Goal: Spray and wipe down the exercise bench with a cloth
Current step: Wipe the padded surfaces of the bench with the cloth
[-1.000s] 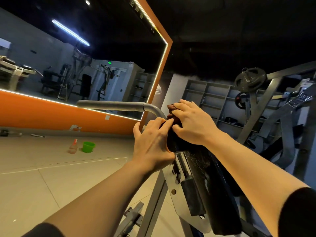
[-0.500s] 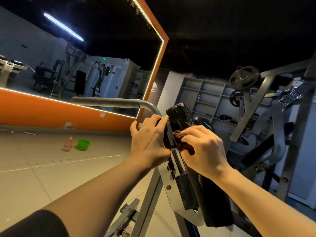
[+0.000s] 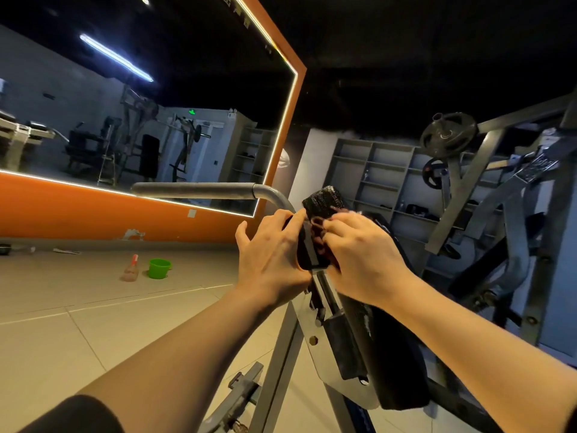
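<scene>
The black padded bench back [image 3: 377,348] slopes up from the lower right to its top end [image 3: 324,198] at the centre. My left hand [image 3: 271,260] grips the pad's left edge near the top. My right hand [image 3: 362,254] holds a dark reddish cloth [image 3: 318,235] pressed against the pad just below the top end; most of the cloth is hidden under my fingers. A spray bottle [image 3: 131,268] with a red top stands far off on the floor at the left.
A grey metal handle bar [image 3: 199,190] juts left from the bench frame. A green bucket [image 3: 159,268] sits by the bottle. An orange-framed mirror [image 3: 125,120] covers the left wall. Weight machines with plates [image 3: 449,135] and shelves [image 3: 384,182] stand to the right.
My right hand slid the cloth down from the pad's top end, uncovering it, and now rubs just below. My left hand kept its grip on the pad's edge.
</scene>
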Available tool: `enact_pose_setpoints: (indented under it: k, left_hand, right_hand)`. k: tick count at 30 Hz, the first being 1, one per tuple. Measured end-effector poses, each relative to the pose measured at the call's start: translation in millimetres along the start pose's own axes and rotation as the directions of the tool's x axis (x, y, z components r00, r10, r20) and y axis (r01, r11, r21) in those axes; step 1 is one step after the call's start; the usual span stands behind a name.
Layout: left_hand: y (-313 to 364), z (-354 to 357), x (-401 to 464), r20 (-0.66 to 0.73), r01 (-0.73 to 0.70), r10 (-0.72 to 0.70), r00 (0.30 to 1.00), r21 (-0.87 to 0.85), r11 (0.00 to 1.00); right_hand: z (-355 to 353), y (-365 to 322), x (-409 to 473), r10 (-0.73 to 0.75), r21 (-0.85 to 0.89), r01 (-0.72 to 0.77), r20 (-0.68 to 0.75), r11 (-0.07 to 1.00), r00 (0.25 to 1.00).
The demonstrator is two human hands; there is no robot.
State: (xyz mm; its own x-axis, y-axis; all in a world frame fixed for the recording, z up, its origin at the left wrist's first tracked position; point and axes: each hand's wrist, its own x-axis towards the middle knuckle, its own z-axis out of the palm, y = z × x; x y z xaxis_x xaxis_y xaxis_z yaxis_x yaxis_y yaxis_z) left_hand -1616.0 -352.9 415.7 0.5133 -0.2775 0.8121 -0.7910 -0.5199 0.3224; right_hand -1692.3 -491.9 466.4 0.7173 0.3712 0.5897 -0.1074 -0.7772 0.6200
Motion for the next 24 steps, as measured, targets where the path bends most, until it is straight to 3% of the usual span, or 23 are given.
enact_pose_setpoints:
  k: [2, 4, 9, 10, 13, 15, 18, 24]
  left_hand:
    - [1, 1, 1, 0.023, 0.005, -0.005, 1.0, 0.026, 1.0]
    - [0, 2, 1, 0.021, 0.013, -0.014, 1.0, 0.025, 1.0]
    - [-1, 4, 0, -0.009, 0.011, -0.011, 1.0, -0.036, 0.999]
    - [-1, 3, -1, -0.011, 0.008, -0.009, 1.0, -0.036, 0.999]
    - [-2, 2, -1, -0.011, -0.008, 0.008, 1.0, -0.033, 0.999]
    - [-3, 2, 0, -0.012, -0.018, 0.017, 1.0, -0.033, 0.999]
    - [-5, 2, 0, -0.021, -0.027, 0.026, 0.999, -0.025, 0.999]
    - [-4, 1, 1, 0.009, -0.011, 0.01, 1.0, 0.006, 1.0]
  right_hand:
    - [-1, -3, -23, -0.009, 0.014, 0.009, 0.062, 1.0, 0.998]
    - [-3, -6, -29, 0.027, 0.075, -0.029, 0.035, 0.997, 0.999]
    - [-14, -10, 35, 0.218, 0.114, -0.191, -0.309, 0.975, 0.926]
    - [-13, -10, 49, 0.217, 0.073, -0.205, -0.283, 0.976, 0.934]
    - [-2, -8, 71, 0.179, -0.063, -0.176, 0.045, 0.982, 0.983]
    - [2, -4, 68, 0.14, -0.034, -0.137, 0.152, 0.99, 0.978]
    - [-5, -1, 46, 0.083, 0.051, -0.094, 0.188, 0.994, 0.979]
    - [-5, 0, -20, -0.031, -0.038, 0.036, 0.122, 0.999, 0.992]
